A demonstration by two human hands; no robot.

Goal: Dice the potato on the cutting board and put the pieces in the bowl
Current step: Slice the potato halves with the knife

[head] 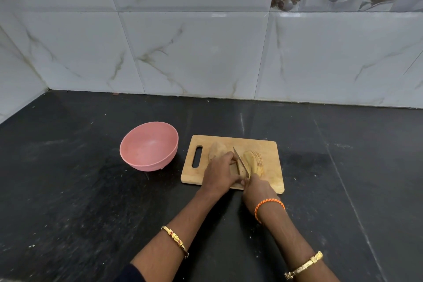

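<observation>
A wooden cutting board [270,181] with a handle slot lies on the black counter. On it, an uncut potato part [217,149] shows behind my left hand [220,173], which presses down on the potato. To the right stands a fan of cut slices [254,161]. My right hand [257,189] grips a knife [240,161] by its handle; the blade runs between my left hand and the slices. An empty pink bowl [148,145] sits left of the board.
White marble-look wall tiles rise behind the counter [91,201] and at the left corner. Both wrists carry gold bangles, the right one also an orange thread band.
</observation>
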